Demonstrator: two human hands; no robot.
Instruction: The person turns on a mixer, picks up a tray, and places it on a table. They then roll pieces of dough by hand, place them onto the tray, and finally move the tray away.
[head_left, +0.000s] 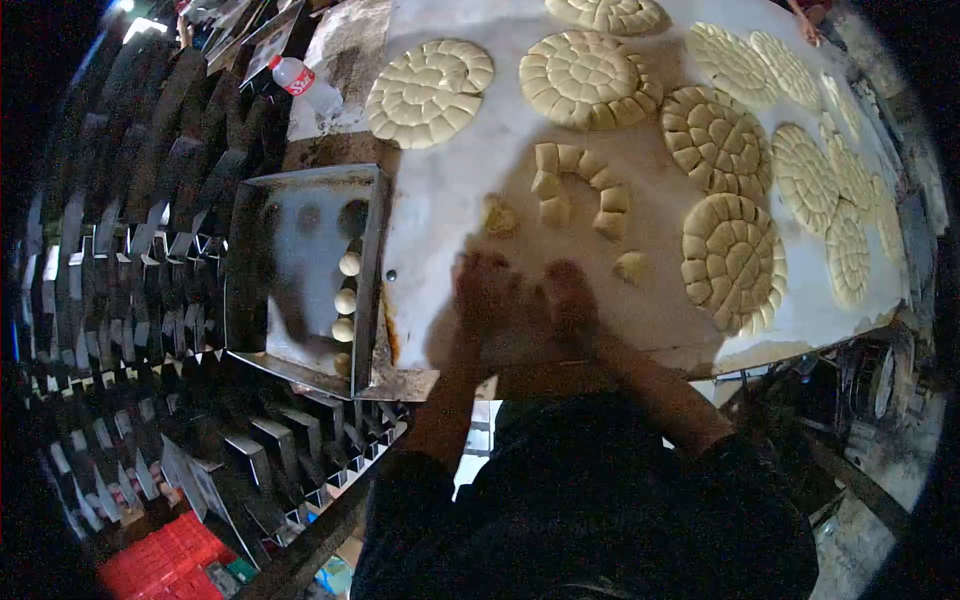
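Observation:
My left hand and my right hand rest side by side low over the near part of the table, both in deep shadow. Their fingers look curled in, and whatever lies under them is hidden. Just beyond my left hand is a small loose dough piece. Another dough piece lies to the right of my right hand. Farther out, a curved strip of cut dough forms an open hook. A scored dough spiral sits to the right.
A metal tray at the left holds several dough balls along its right side. More dough spirals cover the far and right parts of the table. A plastic bottle stands at the back left. A red crate is below.

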